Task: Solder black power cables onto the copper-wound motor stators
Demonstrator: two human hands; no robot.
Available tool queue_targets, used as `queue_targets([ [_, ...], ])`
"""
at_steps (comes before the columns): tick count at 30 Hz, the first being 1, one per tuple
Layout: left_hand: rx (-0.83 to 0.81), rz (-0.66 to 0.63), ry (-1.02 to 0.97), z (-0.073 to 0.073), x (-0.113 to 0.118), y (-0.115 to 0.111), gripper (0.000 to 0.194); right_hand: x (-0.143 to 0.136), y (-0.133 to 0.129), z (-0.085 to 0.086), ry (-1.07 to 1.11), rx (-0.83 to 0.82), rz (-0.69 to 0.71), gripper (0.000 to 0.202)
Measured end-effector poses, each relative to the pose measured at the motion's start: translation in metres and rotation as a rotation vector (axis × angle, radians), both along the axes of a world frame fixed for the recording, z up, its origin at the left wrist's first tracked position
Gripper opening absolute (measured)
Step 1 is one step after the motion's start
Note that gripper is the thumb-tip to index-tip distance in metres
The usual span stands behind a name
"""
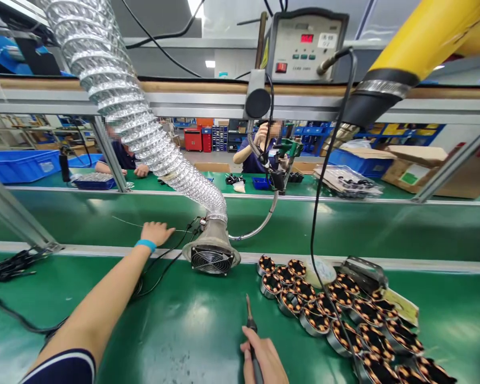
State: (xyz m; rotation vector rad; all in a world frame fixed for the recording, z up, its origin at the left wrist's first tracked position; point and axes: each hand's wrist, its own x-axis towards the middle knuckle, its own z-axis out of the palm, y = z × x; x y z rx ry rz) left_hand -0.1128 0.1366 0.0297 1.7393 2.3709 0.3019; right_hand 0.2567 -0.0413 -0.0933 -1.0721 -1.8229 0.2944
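Observation:
My right hand (264, 358) is wrapped round the dark handle of a soldering iron (253, 325), whose tip points up and away over the green bench top. Stretched forward, my left hand (156, 233) is over the far green surface, beside a thin wire (127, 221) and left of the fan hood; its thumb points right, and its fingertips are hard to make out. A blue band circles the left wrist. Right of the iron stand several round metal stator rings with copper coils (316, 318).
A silver duct (144, 122) ends in a fan hood (212, 250) on the bench. Black cables (160, 272) lie left of it. One hangs at the right, before a power unit (306, 50) and a yellow arm (420, 48). Two people sit across the bench beyond the frame rail (208, 104).

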Motion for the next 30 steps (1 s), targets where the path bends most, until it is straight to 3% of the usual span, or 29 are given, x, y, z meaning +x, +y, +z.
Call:
queue_targets([
  [3, -0.213, 0.065, 0.029, 0.007, -0.053, -0.060, 0.048, 0.001, -0.003, 0.012, -0.036, -0.008, 0.037, 0.036],
  [5, -0.336, 0.041, 0.013, 0.007, -0.073, -0.101, 0.060, 0.000, -0.006, 0.020, -0.046, -0.015, 0.028, 0.032],
  [9, -0.469, -0.087, -0.014, -0.006, -0.073, -0.171, 0.067, -0.004, -0.012, 0.027, -0.092, -0.083, 0.049, 0.029],
  [11, -0.461, -0.125, 0.033, -0.013, -0.064, -0.193, 0.072, -0.004, -0.015, 0.026, -0.118, -0.104, 0.066, 0.028],
  [13, -0.445, -0.156, 0.086, -0.016, -0.057, -0.203, 0.058, -0.002, -0.016, 0.024, -0.131, -0.106, 0.069, 0.028],
  [15, -0.426, -0.200, 0.118, -0.011, -0.057, -0.198, 0.035, 0.000, -0.015, 0.022, -0.153, -0.116, 0.062, 0.027],
  [17, -0.384, -0.231, 0.158, 0.006, -0.064, -0.179, 0.023, 0.002, -0.012, 0.020, -0.179, -0.127, 0.046, 0.027],
  [21, -0.100, -0.132, 0.332, 0.073, -0.096, -0.109, 0.034, 0.004, -0.005, 0.016, -0.202, -0.116, 0.009, 0.026],
  [24, 0.188, 0.079, 0.449, 0.129, -0.121, -0.056, 0.051, 0.006, 0.000, 0.012, -0.216, -0.127, 0.008, 0.027],
  [26, 0.327, 0.200, 0.485, 0.157, -0.131, -0.033, 0.053, 0.008, 0.002, 0.011, -0.222, -0.132, 0.002, 0.027],
  [28, 0.403, 0.270, 0.495, 0.172, -0.132, -0.022, 0.051, 0.010, 0.002, 0.011, -0.216, -0.135, -0.010, 0.027],
  [30, 0.414, 0.276, 0.488, 0.171, -0.127, -0.021, 0.048, 0.010, 0.001, 0.013, -0.201, -0.137, -0.008, 0.027],
])
